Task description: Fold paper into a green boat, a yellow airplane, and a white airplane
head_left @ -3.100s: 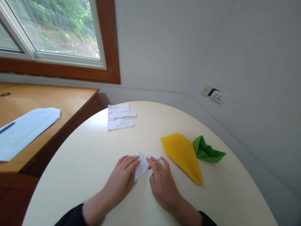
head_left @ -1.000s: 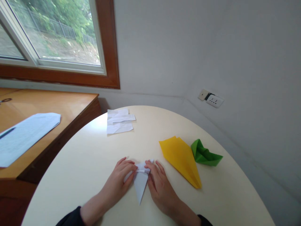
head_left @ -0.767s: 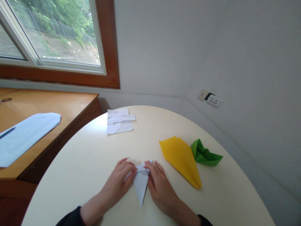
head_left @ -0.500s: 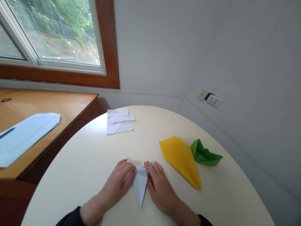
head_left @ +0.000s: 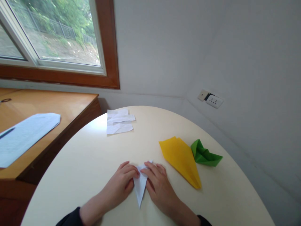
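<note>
A folded white paper (head_left: 140,185) lies on the cream round table (head_left: 94,157), its narrow point aimed at me. My left hand (head_left: 122,182) rests flat on the paper's left side, fingertips pressing its top edge. My right hand (head_left: 158,182) lies on its right side, the index finger laid across the upper fold. Both hands press the paper down on the table rather than lifting it. Dark sleeves cover my wrists at the bottom edge.
A yellow folded paper plane (head_left: 182,158) and a green paper boat (head_left: 204,154) lie right of my hands. A creased white sheet (head_left: 119,121) sits at the table's far side. A wooden desk (head_left: 58,103) with printed papers (head_left: 23,135) stands at left, under a window.
The white paper went from a crumpled wide shape to a narrow pointed fold. In the last second my fingers slid down over its upper edge, flattening it.
</note>
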The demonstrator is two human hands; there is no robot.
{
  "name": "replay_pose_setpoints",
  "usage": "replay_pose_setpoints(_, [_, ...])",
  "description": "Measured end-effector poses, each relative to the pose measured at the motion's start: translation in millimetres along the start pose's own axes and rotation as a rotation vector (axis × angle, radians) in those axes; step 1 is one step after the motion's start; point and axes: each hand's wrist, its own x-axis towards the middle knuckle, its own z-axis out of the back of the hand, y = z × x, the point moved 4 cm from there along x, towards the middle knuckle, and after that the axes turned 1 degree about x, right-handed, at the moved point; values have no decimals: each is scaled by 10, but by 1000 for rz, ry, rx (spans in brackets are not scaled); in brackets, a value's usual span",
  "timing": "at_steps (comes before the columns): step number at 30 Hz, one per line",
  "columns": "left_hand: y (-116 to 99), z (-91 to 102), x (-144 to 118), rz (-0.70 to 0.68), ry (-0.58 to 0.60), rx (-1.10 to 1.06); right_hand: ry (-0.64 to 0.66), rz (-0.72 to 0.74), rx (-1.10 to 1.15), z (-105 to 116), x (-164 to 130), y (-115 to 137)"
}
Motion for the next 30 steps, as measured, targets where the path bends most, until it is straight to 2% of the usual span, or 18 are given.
replay_pose_setpoints(8, [29, 15, -17, 11, -17, 39, -44, 10, -13, 43, 5, 19])
replay_pose_setpoints(11, [-24, 56, -20, 41, -42, 113, -85, 23, -19, 65, 13, 40])
replay_pose_setpoints(17, [-126, 89, -1, 37, -17, 226, -131, 57, -37, 75, 27, 49])
replay_pose_setpoints(30, [-38, 13, -15, 18, 20, 234, -185, 90, -37, 68, 23, 24])
